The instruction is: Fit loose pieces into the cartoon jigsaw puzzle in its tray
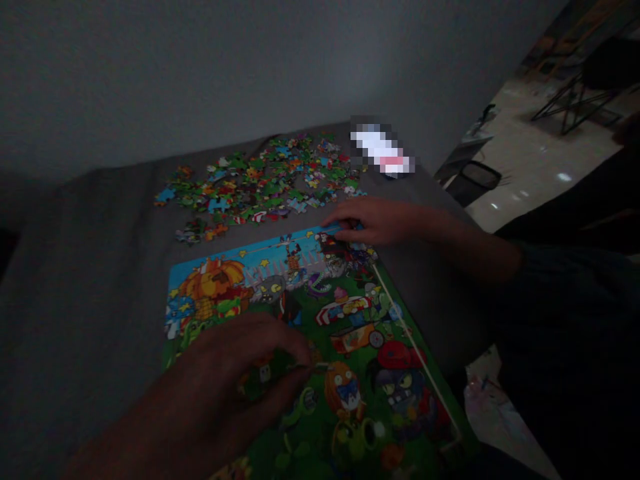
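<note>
A jigsaw puzzle with a cartoon scene of pumpkins, zombies and plants lies assembled on a grey cloth. My right hand rests with its fingers extended on the puzzle's far edge, and nothing shows in it. My left hand hangs low over the near part of the picture, its fingers curled down. The dim light and the hand itself hide whether it holds a piece. Beyond the puzzle, a loose scatter of multicoloured jigsaw pieces lies on the grey cloth.
A pixelated white and pink object sits at the cloth's far corner. Past the right edge, a dark metal stand stands on a pale floor. A dark sleeve and clothing fill the right side, and white crumpled material lies at lower right.
</note>
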Tool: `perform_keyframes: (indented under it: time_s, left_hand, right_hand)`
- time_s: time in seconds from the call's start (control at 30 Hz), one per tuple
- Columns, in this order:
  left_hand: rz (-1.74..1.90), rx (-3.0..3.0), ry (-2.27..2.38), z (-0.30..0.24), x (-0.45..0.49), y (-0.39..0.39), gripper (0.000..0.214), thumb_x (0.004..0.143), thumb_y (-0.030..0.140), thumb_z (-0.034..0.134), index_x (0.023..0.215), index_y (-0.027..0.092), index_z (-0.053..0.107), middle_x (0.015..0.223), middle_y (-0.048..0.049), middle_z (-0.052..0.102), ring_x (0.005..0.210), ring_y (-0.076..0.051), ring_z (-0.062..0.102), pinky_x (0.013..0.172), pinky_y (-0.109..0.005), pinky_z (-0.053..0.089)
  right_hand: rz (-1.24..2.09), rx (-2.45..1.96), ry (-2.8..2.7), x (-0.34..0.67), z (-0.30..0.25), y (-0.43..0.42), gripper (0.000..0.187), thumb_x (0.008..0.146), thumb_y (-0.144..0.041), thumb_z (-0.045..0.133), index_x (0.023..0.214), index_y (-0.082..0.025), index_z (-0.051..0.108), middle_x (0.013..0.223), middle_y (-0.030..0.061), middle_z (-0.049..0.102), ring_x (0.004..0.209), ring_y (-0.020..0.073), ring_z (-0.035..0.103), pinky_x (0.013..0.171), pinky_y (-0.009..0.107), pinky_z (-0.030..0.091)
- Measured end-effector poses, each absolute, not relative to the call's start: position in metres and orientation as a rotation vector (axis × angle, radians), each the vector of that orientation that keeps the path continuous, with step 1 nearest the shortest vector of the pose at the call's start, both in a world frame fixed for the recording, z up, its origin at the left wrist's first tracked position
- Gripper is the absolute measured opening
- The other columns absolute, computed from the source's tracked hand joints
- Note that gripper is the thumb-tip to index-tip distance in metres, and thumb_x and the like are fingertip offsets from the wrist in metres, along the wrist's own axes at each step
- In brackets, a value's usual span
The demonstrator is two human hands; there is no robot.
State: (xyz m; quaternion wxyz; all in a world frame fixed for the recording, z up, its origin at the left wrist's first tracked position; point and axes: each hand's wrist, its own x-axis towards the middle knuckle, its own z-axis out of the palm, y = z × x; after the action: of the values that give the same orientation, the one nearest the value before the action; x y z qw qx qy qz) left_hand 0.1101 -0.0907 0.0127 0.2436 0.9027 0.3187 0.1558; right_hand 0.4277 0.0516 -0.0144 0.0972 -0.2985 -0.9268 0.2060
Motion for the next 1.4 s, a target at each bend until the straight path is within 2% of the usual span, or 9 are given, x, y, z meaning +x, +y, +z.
perform_keyframes:
  time_s: [0.1,0.2,0.37,0.43,0.53,0.67,0.9,1.1,1.4]
  left_hand:
    - [0.483,2.254,0.835,0.007,0.133,-0.082,0.01,0.096,0.025,0.06,0.09,0.03,0.066,0.081,0.005,0.071,0.072,-0.012,0.068,0.062,-0.023,0.054]
    - [0.493,2.235,0.843,0.001,0.145,-0.077,0.011,0.095,0.021,0.062,0.091,0.029,0.068,0.085,0.0038,0.071,0.08,-0.014,0.067,0.067,-0.026,0.053]
    - [0.521,2.324,0.842,-0.012,0.154,-0.075,0.002,0.095,0.028,0.068,0.094,0.028,0.069,0.097,0.0011,0.072,0.095,-0.021,0.064,0.082,-0.037,0.05]
    - [0.527,2.413,0.871,-0.015,0.154,-0.072,0.006,0.095,0.033,0.069,0.096,0.028,0.07,0.105,-0.0007,0.072,0.101,-0.024,0.062,0.086,-0.042,0.047]
    - [0.514,2.552,0.877,-0.014,0.148,-0.069,0.016,0.098,0.039,0.064,0.109,0.029,0.07,0.118,-0.0021,0.071,0.111,-0.027,0.059,0.092,-0.045,0.045]
    - [0.407,2.75,0.681,-0.005,0.136,-0.072,0.031,0.104,0.036,0.054,0.133,0.029,0.061,0.136,0.0015,0.067,0.126,-0.025,0.054,0.102,-0.043,0.04]
    - [0.481,2.93,0.572,-0.002,0.135,-0.076,0.036,0.11,0.032,0.036,0.12,0.028,0.07,0.126,0.0093,0.074,0.11,-0.021,0.065,0.096,-0.038,0.041]
    - [0.468,2.974,0.576,-0.001,0.129,-0.074,0.034,0.108,0.027,0.039,0.116,0.03,0.072,0.124,0.0079,0.075,0.106,-0.021,0.066,0.094,-0.037,0.046]
    - [0.378,2.935,0.612,0.003,0.125,-0.078,0.034,0.109,0.039,0.039,0.126,0.035,0.068,0.136,0.0056,0.068,0.121,-0.024,0.062,0.099,-0.04,0.044]
  right_hand:
    - [0.6,-0.897,-2.748,0.425,-0.013,0.051,0.042,0.1,-0.038,0.05,0.129,-0.011,0.063,0.114,0.0142,0.069,0.098,0.0207,0.061,0.086,0.034,0.044]
    - [0.596,-0.898,-2.75,0.423,-0.011,0.05,0.041,0.099,-0.036,0.05,0.128,-0.01,0.063,0.11,0.0133,0.069,0.092,0.019,0.06,0.082,0.032,0.043]
    - [0.609,-0.904,-2.743,0.422,-0.009,0.049,0.039,0.098,-0.034,0.051,0.127,-0.01,0.064,0.105,0.0116,0.068,0.087,0.0177,0.058,0.08,0.031,0.042]
    - [0.605,-0.902,-2.748,0.422,-0.009,0.049,0.039,0.098,-0.035,0.051,0.127,-0.011,0.064,0.101,0.0102,0.068,0.084,0.0172,0.056,0.08,0.031,0.041]
    - [0.594,-0.888,-2.752,0.424,-0.01,0.049,0.04,0.099,-0.036,0.051,0.128,-0.012,0.063,0.103,0.0105,0.068,0.088,0.0182,0.057,0.082,0.032,0.042]
    - [0.591,-0.871,-2.747,0.426,-0.011,0.048,0.039,0.1,-0.037,0.05,0.13,-0.014,0.062,0.116,0.0127,0.068,0.101,0.0209,0.058,0.091,0.035,0.042]
    - [0.598,-0.872,-2.749,0.427,-0.012,0.048,0.038,0.1,-0.033,0.051,0.13,-0.013,0.062,0.12,0.0137,0.067,0.108,0.022,0.06,0.095,0.036,0.042]
    - [0.566,-0.867,-2.75,0.428,-0.013,0.047,0.038,0.1,-0.034,0.051,0.131,-0.014,0.062,0.123,0.013,0.067,0.11,0.0218,0.06,0.096,0.037,0.042]
    - [0.556,-0.856,-2.752,0.426,-0.012,0.047,0.036,0.1,-0.033,0.052,0.127,-0.013,0.065,0.118,0.013,0.07,0.106,0.0223,0.061,0.093,0.037,0.043]
